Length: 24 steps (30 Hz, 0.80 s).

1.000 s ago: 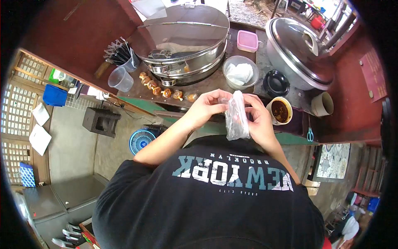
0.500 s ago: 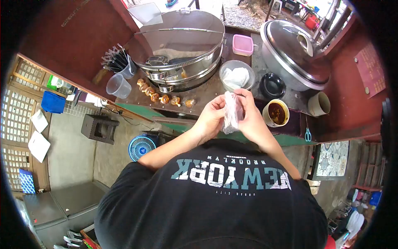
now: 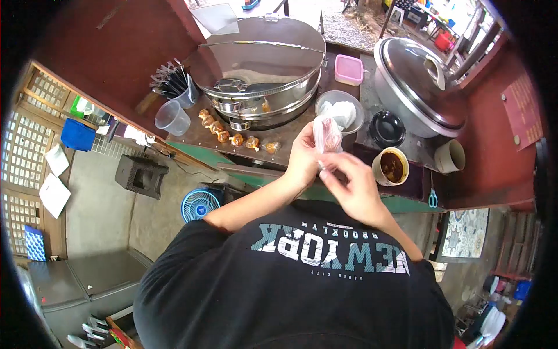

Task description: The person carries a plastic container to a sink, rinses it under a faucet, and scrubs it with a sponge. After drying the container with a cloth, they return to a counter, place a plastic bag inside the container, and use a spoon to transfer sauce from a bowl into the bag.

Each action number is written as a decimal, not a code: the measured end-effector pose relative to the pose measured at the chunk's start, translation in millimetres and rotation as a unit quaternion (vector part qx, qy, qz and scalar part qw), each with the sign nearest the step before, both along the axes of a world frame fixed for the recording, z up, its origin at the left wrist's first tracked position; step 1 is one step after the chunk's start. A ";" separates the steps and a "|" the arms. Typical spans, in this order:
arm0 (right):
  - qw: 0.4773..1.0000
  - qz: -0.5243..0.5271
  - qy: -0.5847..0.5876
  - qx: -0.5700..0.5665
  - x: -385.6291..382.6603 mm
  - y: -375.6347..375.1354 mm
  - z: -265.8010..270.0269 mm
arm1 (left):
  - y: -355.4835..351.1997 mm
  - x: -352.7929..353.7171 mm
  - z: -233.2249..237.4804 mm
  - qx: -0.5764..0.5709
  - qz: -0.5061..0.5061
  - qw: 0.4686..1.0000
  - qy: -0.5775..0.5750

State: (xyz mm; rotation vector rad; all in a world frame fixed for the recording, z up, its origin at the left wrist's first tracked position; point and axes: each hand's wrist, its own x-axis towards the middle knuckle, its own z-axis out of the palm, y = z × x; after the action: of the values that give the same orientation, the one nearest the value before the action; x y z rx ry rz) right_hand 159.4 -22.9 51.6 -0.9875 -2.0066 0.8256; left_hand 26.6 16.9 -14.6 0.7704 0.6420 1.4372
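A clear plastic bag with pale pinkish contents [image 3: 327,135] is upright between my hands, in front of a clear bowl [image 3: 358,122] of white bags. My left hand [image 3: 303,157] is closed round the bag's left side and lower part. The fingers of my right hand [image 3: 349,181] pinch the bag's gathered end below. Small tied bags of brown sauce [image 3: 252,143] lie in a row to the left. Right of my hands stands a tub of dark sauce [image 3: 392,167].
A large lidded steel pan [image 3: 264,52] stands behind, with a big lidded pot [image 3: 410,81] at right. Nearby are a pink box [image 3: 349,70], black bowls [image 3: 387,128], a beige cup [image 3: 450,157], blue scissors [image 3: 432,198] and an empty plastic cup [image 3: 172,118].
The bag has turned so its full part points up. My right hand has moved down from its side to the gathered end. The camera view has shifted slightly.
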 end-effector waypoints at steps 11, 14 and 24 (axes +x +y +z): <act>0.945 -0.086 -0.243 0.201 -4.1 15.5 22.3 | -12.2 -4.9 -1.4 0.058 -0.030 0.993 0.093; 0.983 -0.040 -0.140 0.111 -6.6 23.1 11.4 | -15.4 -2.6 -2.5 0.052 -0.078 0.995 0.032; 0.879 0.022 0.364 -0.308 0.2 38.4 -44.8 | -27.5 -16.1 6.3 -0.048 -0.116 0.981 -0.148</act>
State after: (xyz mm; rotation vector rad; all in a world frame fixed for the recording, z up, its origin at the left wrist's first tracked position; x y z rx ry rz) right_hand 159.6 15.5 6.8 -0.7744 -1.1244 1.6361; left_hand 10.5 -10.6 -8.3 0.5225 0.3765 1.2642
